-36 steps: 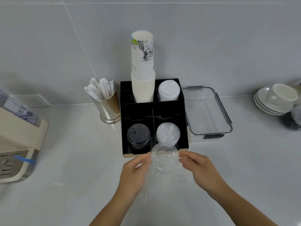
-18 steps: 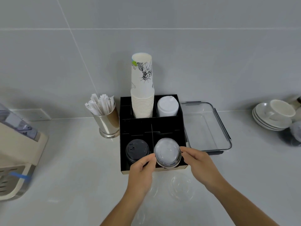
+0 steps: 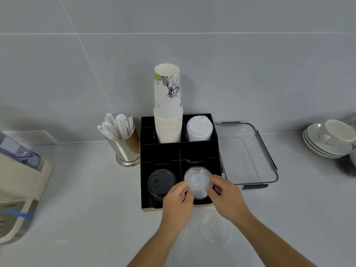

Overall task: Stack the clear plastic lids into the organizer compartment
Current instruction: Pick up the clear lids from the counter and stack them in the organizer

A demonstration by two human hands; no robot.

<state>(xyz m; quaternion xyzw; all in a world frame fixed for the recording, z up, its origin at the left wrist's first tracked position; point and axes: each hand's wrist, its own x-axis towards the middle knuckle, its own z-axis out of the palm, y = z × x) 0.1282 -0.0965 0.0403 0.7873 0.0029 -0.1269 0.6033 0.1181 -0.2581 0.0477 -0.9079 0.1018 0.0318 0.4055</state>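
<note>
One clear lid (image 3: pixel 215 228) lies on the counter just before the black organizer (image 3: pixel 160 151), waiting. Both hands have carried another lid (image 3: pixel 197 178) forward from there onto the stack in the organizer's front-right compartment; the left hand (image 3: pixel 178 199) and right hand (image 3: pixel 227 197) pinch its opposite rims, so release seems next. Behind, the paper cups (image 3: pixel 168 105) show a Statue of Liberty sketch; no writing is readable.

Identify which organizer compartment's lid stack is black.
The front-left compartment of the organizer: its lids are black. The back-right stack is white, and the front-right stack, held between both hands, is clear.
</note>
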